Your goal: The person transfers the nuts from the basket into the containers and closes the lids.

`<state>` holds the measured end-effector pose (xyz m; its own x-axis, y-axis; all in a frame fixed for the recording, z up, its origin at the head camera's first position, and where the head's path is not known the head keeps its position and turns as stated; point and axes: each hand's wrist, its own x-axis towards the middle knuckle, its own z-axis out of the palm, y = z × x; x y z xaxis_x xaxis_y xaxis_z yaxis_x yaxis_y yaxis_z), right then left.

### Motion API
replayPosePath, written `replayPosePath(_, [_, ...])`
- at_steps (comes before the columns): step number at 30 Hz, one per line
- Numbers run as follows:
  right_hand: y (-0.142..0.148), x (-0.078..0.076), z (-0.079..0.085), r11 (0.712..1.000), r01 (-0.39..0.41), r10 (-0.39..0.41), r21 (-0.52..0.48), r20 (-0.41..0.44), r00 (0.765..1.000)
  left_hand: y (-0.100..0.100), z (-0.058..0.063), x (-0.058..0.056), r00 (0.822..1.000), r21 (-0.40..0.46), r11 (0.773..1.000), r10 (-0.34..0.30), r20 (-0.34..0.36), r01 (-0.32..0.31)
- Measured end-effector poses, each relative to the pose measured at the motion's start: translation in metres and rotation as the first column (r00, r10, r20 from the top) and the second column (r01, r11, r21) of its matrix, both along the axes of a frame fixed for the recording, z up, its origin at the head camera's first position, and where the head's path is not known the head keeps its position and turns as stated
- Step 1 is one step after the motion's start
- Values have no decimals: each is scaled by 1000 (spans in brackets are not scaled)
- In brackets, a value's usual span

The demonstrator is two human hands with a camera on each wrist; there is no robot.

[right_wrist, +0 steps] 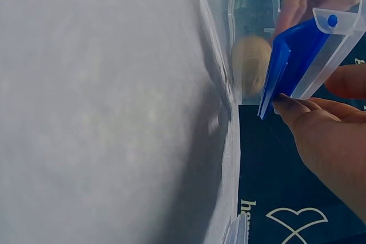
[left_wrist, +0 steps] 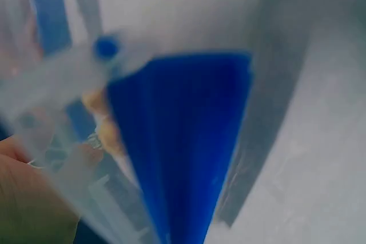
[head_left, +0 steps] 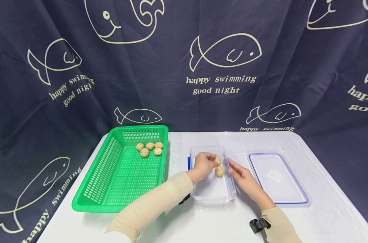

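A clear plastic box (head_left: 212, 199) with blue side clips (right_wrist: 297, 55) stands on the table. My left hand (head_left: 203, 165) reaches into it and pinches a walnut (head_left: 218, 160) near the right inner wall. Another walnut (head_left: 219, 171) lies just below that one in the box. My right hand (head_left: 246, 180) rests against the box's right side, its fingertips touching the blue clip in the right wrist view. The left wrist view is blurred; a blue clip (left_wrist: 183, 135) hides most of the box's inside there.
To the left stands a green plastic basket (head_left: 120, 207) with several walnuts (head_left: 144, 152) at its far right corner. A clear lid (head_left: 279, 175) with a blue seal lies on the white table (head_left: 320, 216) to the right. Behind hangs a dark fish-print cloth (head_left: 171, 84).
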<state>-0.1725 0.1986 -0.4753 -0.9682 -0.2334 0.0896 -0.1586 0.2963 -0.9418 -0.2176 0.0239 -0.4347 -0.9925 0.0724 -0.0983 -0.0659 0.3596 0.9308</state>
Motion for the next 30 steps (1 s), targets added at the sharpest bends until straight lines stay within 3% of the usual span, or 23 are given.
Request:
replayPosePath(8, [0, -1, -1, 1000, 5, -5, 3, 10, 1000, -10, 26, -8, 1000, 58, 998, -3, 18, 2])
replayPosePath(14, [-1, 0, -1, 1000, -2, 2, 12, -7, 1000, -21, 43, -16, 1000, 162, 987, 2, 13, -4])
replayPosePath(21, [-2, 0, -1, 1000, 1, -1, 12, -7, 1000, -40, 63, -27, 999, 284, 959, 28, -46, -14])
replayPosePath(30, [-3, 1, 0, 1000, 8, -8, 11, -5, 1000, -66, 78, -33, 999, 443, 896, 37, -10, -28])
